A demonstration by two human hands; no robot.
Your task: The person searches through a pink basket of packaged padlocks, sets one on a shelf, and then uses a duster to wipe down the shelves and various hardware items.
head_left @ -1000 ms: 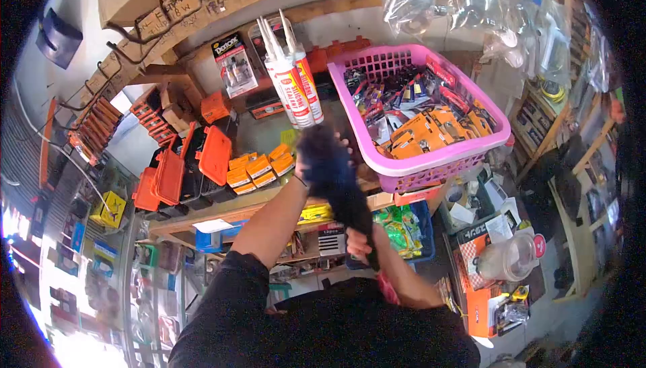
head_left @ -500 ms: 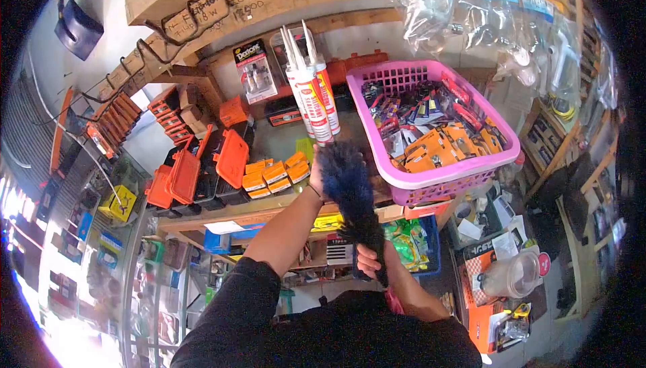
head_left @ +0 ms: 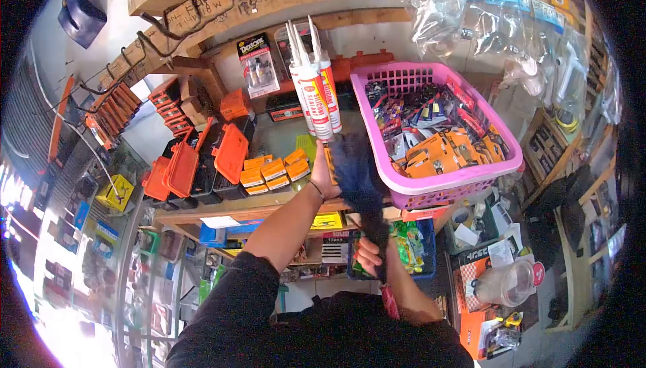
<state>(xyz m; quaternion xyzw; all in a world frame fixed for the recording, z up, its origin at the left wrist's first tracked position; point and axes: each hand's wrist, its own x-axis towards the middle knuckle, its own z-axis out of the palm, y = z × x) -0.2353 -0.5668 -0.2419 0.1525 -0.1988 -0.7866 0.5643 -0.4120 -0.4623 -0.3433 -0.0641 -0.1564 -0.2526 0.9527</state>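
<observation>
My right hand (head_left: 369, 257) is closed round the lower part of a dark feather duster (head_left: 356, 173), whose blue-black head is blurred and points up toward the shelf. My left hand (head_left: 326, 178) is held up at the shelf's front edge, beside the duster head. A narrow orange strip, seemingly the side of a small box (head_left: 330, 161), shows between that hand and the feathers; the duster hides the rest. Just beyond stand several silicone sealant tubes (head_left: 313, 102), upright. Left of my hand sit several small orange boxes (head_left: 274, 170).
A pink basket (head_left: 447, 183) full of packaged small goods stands on the right of the shelf. Orange-lidded cases (head_left: 230, 153) line the left. Plastic packages (head_left: 498, 38) hang at upper right. Below are a blue bin (head_left: 431, 250) and a clear jar (head_left: 508, 286).
The duster head has moved slightly right and down, away from my left palm, and the orange strip beside that hand now shows. My right hand keeps its grip.
</observation>
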